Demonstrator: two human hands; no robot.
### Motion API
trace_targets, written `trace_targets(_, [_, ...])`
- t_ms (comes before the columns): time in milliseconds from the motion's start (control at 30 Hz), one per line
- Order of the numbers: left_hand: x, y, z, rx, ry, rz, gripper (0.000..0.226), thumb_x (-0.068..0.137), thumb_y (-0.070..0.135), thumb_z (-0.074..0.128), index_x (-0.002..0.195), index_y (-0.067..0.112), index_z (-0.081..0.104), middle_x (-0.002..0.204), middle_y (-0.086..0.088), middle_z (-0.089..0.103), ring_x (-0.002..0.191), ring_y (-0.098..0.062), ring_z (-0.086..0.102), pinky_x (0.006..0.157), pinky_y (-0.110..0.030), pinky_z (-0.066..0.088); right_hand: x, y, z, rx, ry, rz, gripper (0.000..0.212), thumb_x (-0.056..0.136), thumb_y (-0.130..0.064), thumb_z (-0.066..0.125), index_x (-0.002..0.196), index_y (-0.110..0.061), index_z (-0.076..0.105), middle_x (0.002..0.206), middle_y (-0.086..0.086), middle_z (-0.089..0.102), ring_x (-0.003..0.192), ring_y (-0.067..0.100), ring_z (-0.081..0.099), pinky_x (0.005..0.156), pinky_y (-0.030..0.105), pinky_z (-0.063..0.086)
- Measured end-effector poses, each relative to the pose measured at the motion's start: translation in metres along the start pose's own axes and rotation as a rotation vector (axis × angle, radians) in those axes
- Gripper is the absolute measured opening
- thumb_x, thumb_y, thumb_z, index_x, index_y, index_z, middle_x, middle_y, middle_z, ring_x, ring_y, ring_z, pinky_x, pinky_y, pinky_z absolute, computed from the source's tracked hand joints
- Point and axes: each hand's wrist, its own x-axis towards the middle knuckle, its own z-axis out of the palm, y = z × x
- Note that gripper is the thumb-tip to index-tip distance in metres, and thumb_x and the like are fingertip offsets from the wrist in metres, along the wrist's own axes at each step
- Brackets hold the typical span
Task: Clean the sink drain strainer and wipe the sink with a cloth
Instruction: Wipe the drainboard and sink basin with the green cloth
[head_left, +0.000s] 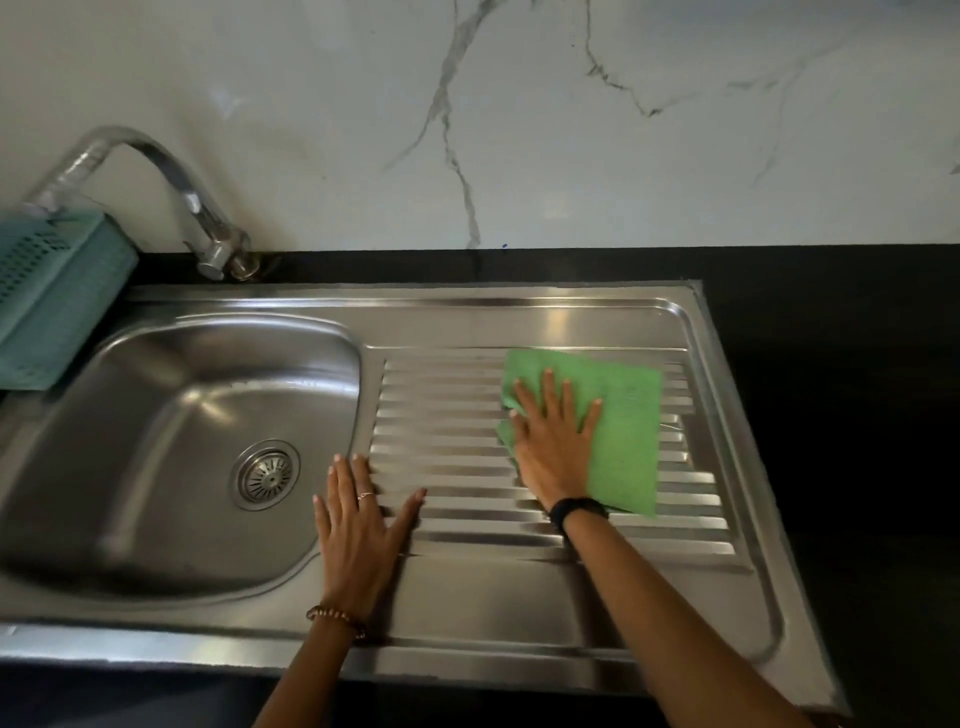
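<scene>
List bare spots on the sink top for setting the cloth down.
Free: flat strip between the ridges and front rim; back ledge behind the green cloth; basin around the strainer. Crowded: ridges under the left hand and right hand.

Green cloth (618, 426) flat on ribbed drainboard; round metal strainer (266, 474) seated in basin (156, 415).

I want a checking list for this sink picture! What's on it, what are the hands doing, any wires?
Surface: steel sink unit set in a dark counter; ribbed drainboard beside the basin.
Job's things: green cloth flat on the drainboard; drain strainer seated in the basin.
Clutter: teal basket at the sink's left edge.
Hands: right hand presses flat on the cloth; left hand rests flat on the steel.
Cables: nothing seen.
Surroundings: tap, marble-look wall.
</scene>
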Motion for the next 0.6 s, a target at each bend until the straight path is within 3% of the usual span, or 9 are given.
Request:
trace_targets(133, [0.002,-0.007,0.0,-0.02,-0.028,0.002,0.115,0.062,0.089,0.0,0.147,0.012,-0.005,0.158,-0.011,-0.007,0.146,-0.021,-0.004,0.117,-0.036,-0.004,0.008,-0.081,0.024,0.028,-0.079,-0.185,0.048,0.098,-0.039,0.027,0.146,-0.036,0.021,0.16,0.003,0.005,0.147,0.029,-0.001,0.111,0.06,-0.012])
trace_targets(233, [0.007,-0.014,0.001,-0.016,-0.043,0.02,0.094,0.083,0.07,0.03,0.146,0.012,-0.009,0.158,-0.011,-0.01,0.146,-0.02,-0.007,0.119,-0.037,-0.004,0.02,-0.133,0.036,0.006,-0.142,-0.329,0.047,0.099,-0.036,0.028,0.146,-0.031,0.024,0.16,0.004,0.008,0.147,0.03,0.001,0.111,0.06,-0.012])
trace_targets(300, [0.008,-0.017,0.001,-0.016,-0.052,0.035,0.094,0.084,0.065,0.033,0.145,0.01,-0.012,0.157,-0.01,-0.012,0.146,-0.019,-0.01,0.117,-0.034,-0.007,0.023,-0.154,0.043,-0.047,-0.174,-0.439,0.045,0.099,-0.033,0.029,0.144,-0.028,0.028,0.159,0.004,0.01,0.147,0.03,0.003,0.112,0.06,-0.01])
trace_targets(500, [0.009,-0.021,0.001,-0.065,-0.038,0.046,0.098,0.085,0.059,0.045,0.144,0.006,-0.013,0.157,-0.013,-0.011,0.145,-0.017,-0.012,0.116,-0.031,-0.01,0.016,-0.137,0.045,-0.04,-0.179,-0.638,0.046,0.099,-0.033,0.031,0.144,-0.027,0.029,0.158,-0.001,0.019,0.146,0.017,0.015,0.118,0.048,-0.001])
trace_targets(600, [0.007,-0.019,-0.001,-0.081,-0.04,0.045,0.101,0.08,0.073,0.034,0.143,0.011,-0.016,0.156,-0.012,-0.014,0.142,-0.015,-0.017,0.116,-0.034,-0.011,0.006,-0.111,0.038,-0.014,-0.174,-0.602,0.048,0.099,-0.035,0.029,0.146,-0.028,0.023,0.158,-0.002,0.017,0.146,0.017,0.015,0.118,0.045,0.0])
